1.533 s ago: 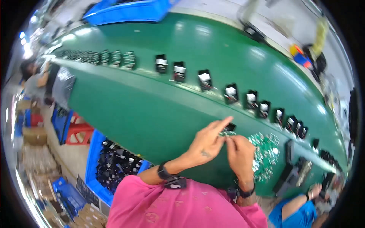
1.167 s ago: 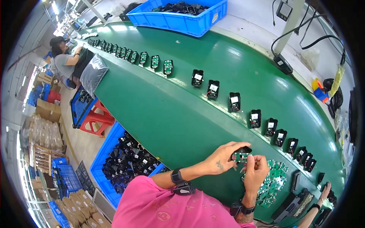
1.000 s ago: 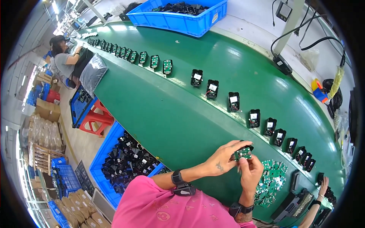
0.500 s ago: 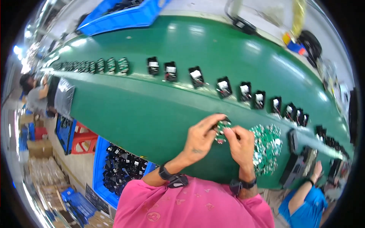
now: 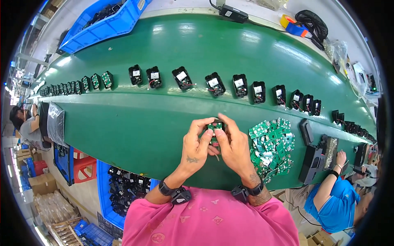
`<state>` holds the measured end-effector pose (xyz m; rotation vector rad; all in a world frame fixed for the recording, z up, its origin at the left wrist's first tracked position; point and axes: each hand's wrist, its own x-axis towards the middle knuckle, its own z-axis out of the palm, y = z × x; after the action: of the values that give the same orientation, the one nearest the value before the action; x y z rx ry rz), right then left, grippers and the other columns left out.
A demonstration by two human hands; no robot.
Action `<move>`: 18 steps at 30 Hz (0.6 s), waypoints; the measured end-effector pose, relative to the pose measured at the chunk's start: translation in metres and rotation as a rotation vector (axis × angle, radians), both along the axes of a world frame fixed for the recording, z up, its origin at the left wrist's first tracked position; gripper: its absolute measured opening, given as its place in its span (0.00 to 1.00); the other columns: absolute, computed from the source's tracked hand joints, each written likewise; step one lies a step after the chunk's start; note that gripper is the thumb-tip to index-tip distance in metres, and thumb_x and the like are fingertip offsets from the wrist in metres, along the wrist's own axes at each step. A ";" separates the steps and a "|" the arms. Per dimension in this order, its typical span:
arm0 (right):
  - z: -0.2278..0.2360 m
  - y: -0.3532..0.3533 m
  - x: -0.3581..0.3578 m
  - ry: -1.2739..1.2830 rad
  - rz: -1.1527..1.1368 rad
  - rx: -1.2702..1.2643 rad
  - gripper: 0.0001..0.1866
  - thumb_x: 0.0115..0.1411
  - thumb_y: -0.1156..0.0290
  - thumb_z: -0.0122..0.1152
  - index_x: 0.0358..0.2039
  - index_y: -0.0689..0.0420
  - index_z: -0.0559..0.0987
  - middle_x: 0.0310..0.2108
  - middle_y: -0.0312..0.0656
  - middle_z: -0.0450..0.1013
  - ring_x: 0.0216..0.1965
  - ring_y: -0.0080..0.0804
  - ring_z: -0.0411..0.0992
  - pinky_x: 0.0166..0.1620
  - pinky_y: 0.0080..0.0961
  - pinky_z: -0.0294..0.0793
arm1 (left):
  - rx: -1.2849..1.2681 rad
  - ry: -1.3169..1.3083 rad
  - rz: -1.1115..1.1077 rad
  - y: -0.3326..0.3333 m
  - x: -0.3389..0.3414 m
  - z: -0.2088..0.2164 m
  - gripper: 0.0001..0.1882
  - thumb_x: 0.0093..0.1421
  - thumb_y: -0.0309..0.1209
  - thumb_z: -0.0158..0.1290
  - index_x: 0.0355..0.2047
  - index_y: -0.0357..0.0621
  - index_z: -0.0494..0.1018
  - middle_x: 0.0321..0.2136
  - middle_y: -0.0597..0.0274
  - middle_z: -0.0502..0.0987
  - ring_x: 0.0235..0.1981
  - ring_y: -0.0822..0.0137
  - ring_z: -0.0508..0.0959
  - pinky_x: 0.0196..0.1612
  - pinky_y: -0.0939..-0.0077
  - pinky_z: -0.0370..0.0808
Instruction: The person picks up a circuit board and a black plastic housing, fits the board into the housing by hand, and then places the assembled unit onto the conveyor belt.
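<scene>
Both my hands hold a small green circuit board (image 5: pixel 215 126) above the green bench, with black edging visible around it, apparently a black housing. The fingers of my left hand (image 5: pixel 194 144) wrap its left side, and my right hand (image 5: pixel 234 144) grips the right. My two thumbs press side by side on the board's face. Close to my right hand lies a loose pile of green circuit boards (image 5: pixel 273 143). Beyond my hands runs a row of open black housings (image 5: pixel 215 84) with white parts and thin wires. Farther left, housings with green boards (image 5: pixel 107 80) continue the line.
A blue crate (image 5: pixel 100 29) stands at the back left; another blue bin (image 5: pixel 106 197) holds black parts below the bench. Black equipment (image 5: pixel 312 164) sits at right beside a co-worker in blue (image 5: pixel 334 201). A power adapter (image 5: pixel 233 14) lies along the back edge.
My view has shifted right. The board, earlier tilted between my fingers, now faces up, and both thumbs have come together on it. My hands are farther from the board pile.
</scene>
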<state>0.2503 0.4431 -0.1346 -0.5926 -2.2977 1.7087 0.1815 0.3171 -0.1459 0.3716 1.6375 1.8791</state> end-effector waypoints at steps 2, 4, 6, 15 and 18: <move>0.001 0.001 0.000 -0.039 0.042 -0.060 0.22 0.67 0.70 0.54 0.61 0.61 0.68 0.32 0.51 0.78 0.30 0.39 0.80 0.33 0.32 0.77 | -0.015 -0.079 0.048 0.000 -0.001 -0.001 0.14 0.70 0.26 0.44 0.54 0.37 0.65 0.41 0.53 0.78 0.21 0.67 0.81 0.21 0.80 0.80; 0.003 0.003 -0.006 0.027 0.113 -0.054 0.24 0.68 0.71 0.52 0.63 0.60 0.66 0.37 0.55 0.78 0.34 0.42 0.81 0.36 0.33 0.79 | -0.015 -0.041 0.061 0.001 -0.002 -0.001 0.14 0.70 0.27 0.44 0.54 0.37 0.65 0.41 0.52 0.78 0.20 0.68 0.81 0.20 0.79 0.79; 0.002 -0.003 -0.009 0.018 0.119 -0.036 0.21 0.68 0.73 0.51 0.61 0.60 0.69 0.38 0.54 0.78 0.33 0.42 0.81 0.36 0.34 0.79 | -0.017 0.004 0.091 -0.004 0.001 0.001 0.13 0.70 0.27 0.44 0.53 0.37 0.65 0.40 0.52 0.79 0.20 0.69 0.80 0.19 0.79 0.78; -0.009 -0.042 -0.059 0.071 0.141 -0.082 0.19 0.67 0.71 0.54 0.57 0.61 0.73 0.30 0.51 0.77 0.29 0.37 0.79 0.35 0.33 0.77 | -0.104 0.219 0.298 -0.040 -0.031 -0.011 0.14 0.69 0.28 0.46 0.53 0.40 0.66 0.38 0.52 0.79 0.19 0.70 0.79 0.20 0.77 0.76; 0.001 -0.054 -0.071 -0.105 0.251 -0.017 0.21 0.67 0.69 0.55 0.59 0.62 0.72 0.27 0.50 0.76 0.25 0.39 0.77 0.33 0.33 0.75 | -0.184 0.214 0.460 -0.073 -0.079 -0.013 0.17 0.68 0.29 0.44 0.56 0.43 0.64 0.35 0.54 0.76 0.18 0.69 0.79 0.18 0.79 0.76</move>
<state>0.1791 0.3888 -0.1335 -0.4208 -2.5257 1.8470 0.1022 0.2446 -0.1587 0.1254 2.1676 2.0410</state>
